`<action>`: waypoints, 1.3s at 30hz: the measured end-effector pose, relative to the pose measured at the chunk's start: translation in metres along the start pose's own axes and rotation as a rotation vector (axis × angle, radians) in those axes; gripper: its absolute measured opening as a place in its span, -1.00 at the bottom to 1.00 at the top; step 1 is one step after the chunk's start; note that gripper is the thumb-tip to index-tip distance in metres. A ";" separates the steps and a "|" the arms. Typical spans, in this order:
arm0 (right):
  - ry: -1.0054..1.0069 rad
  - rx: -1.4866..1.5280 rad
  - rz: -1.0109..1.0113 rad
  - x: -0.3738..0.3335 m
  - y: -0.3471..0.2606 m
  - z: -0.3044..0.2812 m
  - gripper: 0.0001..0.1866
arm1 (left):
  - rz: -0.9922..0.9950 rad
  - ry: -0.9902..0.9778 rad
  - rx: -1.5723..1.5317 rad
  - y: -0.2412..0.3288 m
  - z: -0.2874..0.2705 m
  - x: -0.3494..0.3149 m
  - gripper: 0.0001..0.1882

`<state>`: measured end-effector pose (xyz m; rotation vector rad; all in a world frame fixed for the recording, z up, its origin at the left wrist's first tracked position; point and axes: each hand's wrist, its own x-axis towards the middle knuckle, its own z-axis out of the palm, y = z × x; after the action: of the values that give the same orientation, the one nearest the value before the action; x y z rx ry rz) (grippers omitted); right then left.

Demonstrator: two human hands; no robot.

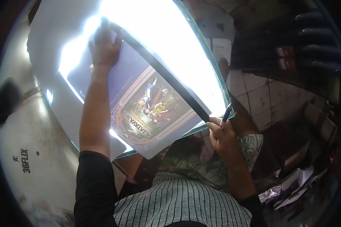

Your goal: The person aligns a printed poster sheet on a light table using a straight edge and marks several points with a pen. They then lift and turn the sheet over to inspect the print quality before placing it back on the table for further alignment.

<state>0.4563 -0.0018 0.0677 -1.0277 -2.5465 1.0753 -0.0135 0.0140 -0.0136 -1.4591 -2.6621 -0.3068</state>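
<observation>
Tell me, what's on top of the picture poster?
A long black ruler lies across the poster, and the left hand presses its top end. The poster beneath them is hidden.

I have one view only, from a head-worn fisheye looking steeply down and close onto the glass table (212, 75), forearms entering from the lower edge; the glare in the upper centre probably hides the far side.

Ruler (166, 75) across poster (140, 102), poster on table (212, 68).
</observation>
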 end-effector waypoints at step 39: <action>0.156 0.144 0.024 0.006 0.012 0.013 -0.65 | 0.026 -0.007 -0.053 -0.008 0.005 0.003 -0.25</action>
<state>0.4523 0.0010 0.0491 -1.0623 -2.3046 1.1193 -0.0224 0.0137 -0.0194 -1.5105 -2.6581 -0.3740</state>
